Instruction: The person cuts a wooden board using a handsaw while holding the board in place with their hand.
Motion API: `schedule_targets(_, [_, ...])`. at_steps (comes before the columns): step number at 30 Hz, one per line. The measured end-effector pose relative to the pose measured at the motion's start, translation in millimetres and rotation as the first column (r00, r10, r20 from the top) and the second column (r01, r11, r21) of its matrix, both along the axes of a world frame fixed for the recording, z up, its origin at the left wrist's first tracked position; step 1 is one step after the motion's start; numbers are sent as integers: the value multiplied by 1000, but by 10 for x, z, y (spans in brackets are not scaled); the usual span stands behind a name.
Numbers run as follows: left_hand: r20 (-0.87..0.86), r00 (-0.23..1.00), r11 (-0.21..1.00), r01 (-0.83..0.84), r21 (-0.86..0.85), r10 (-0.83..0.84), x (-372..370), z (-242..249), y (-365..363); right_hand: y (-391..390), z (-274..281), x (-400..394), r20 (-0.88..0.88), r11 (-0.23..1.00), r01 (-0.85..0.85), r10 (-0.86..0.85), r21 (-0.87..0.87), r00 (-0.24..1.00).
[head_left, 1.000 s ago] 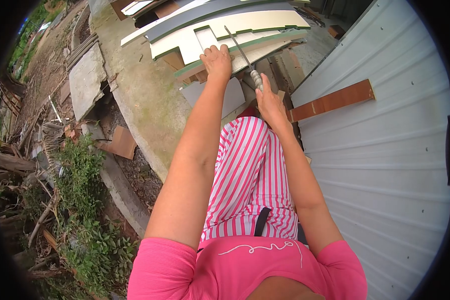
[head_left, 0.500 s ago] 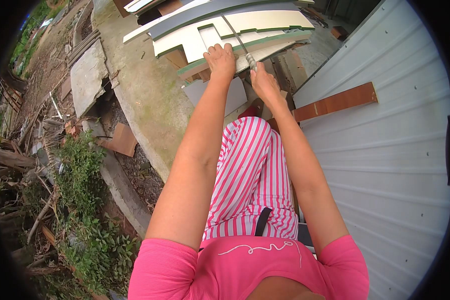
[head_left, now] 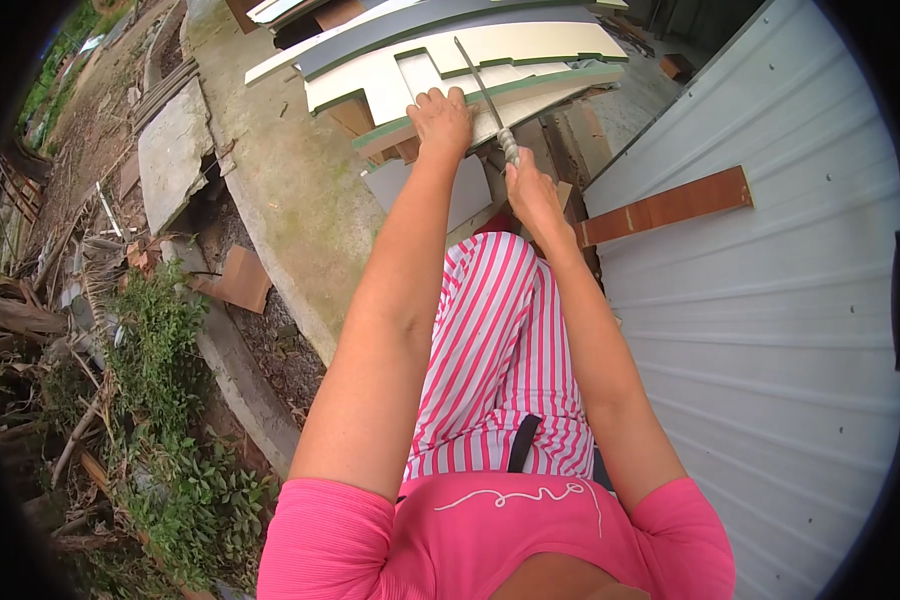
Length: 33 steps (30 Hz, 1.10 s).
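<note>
My left hand (head_left: 442, 122) is closed over the near edge of a pale board (head_left: 378, 140) with a green edge, its fingers bent onto the top. To its right, my right hand (head_left: 534, 188) is wrapped round the grip of a hand saw (head_left: 507, 143). The saw's long, narrow blade points away from me and lies across the green-edged board. Its teeth are too small to make out. Just beyond lies a cream panel (head_left: 530, 42) with rectangular cut-outs, and a grey strip (head_left: 370, 52) behind that.
A corrugated metal wall (head_left: 750, 330) rises on the right, with a brown plank (head_left: 670, 207) against it. A grey panel (head_left: 455, 190) stands below the boards. Left of the concrete ledge (head_left: 280, 180) are a broken slab (head_left: 175, 150) and leafy plants (head_left: 180, 420).
My right hand has drawn the saw back toward me, with its tip now nearer. My left hand stays in place on the board.
</note>
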<state>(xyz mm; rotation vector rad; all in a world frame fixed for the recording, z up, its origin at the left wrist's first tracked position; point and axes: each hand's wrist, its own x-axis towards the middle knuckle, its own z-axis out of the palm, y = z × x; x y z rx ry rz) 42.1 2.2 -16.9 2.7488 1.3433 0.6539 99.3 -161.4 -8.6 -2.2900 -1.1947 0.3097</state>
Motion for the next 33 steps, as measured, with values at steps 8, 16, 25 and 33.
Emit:
schedule_targets(8, [2,1000,1000,9,-26,-9,-15,3,20,-821,-72,-323,-144,998,31,-39,-54,989])
schedule_targets(16, [-36,999,997,10,-77,-12,-24,67,-8,-1078,76,-416,-206,997,35,-48,-66,977])
schedule_targets(25, [-21,1000,998,10,-61,-11,-23,50,21,-1050,115,-383,-237,995,50,-69,-86,969])
schedule_targets(33, [-10,1000,999,8,-32,-9,-18,47,11,-1082,37,-394,-251,998,67,-66,-2,966])
